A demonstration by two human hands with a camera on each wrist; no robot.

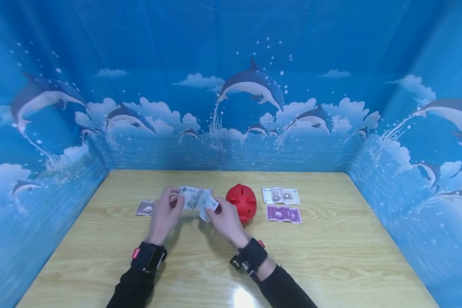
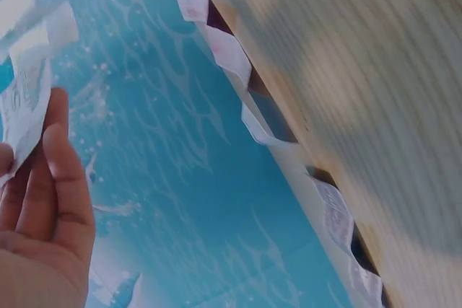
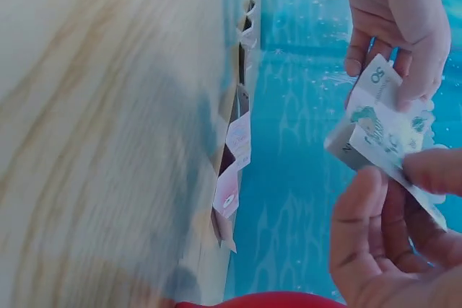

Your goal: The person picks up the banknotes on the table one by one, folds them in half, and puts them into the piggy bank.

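Note:
A creased green-and-white banknote [image 1: 192, 198] is stretched between both hands above the table. My left hand [image 1: 166, 215] pinches its left end between thumb and fingers. My right hand [image 1: 227, 221] pinches the other end, just left of a red piggy bank [image 1: 241, 201] with a slot on top. In the right wrist view, the banknote [image 3: 375, 124] shows a printed 50 and bends sharply near the middle. Seen from the left wrist, the left hand [image 2: 47, 214] has its fingers behind the note. Part of the piggy bank is hidden by the right hand.
Right of the piggy bank lie a pale banknote [image 1: 281, 196] and, nearer, a purple banknote [image 1: 284, 214]. A greyish note [image 1: 144, 208] lies left of the left hand. The wooden table [image 1: 331, 256] is enclosed by a blue dolphin-printed curtain [image 1: 200, 38].

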